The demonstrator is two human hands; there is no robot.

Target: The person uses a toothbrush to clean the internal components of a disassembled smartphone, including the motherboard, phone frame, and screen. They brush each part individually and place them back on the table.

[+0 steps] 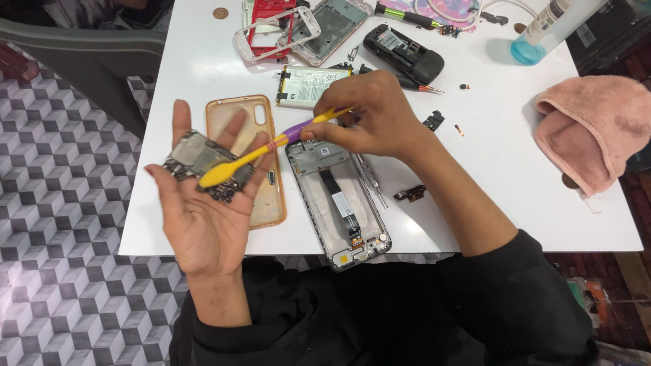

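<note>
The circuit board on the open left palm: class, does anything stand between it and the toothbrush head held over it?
Nothing visible does. The circuit board lies bare on the left hand, and the yellow toothbrush, pinched by the right hand, has its head directly on the board's upper face. No finger or other part covers that spot.

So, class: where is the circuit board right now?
The circuit board lies on the open palm of the left hand, left of the table's edge, under the yellow toothbrush head.
</note>
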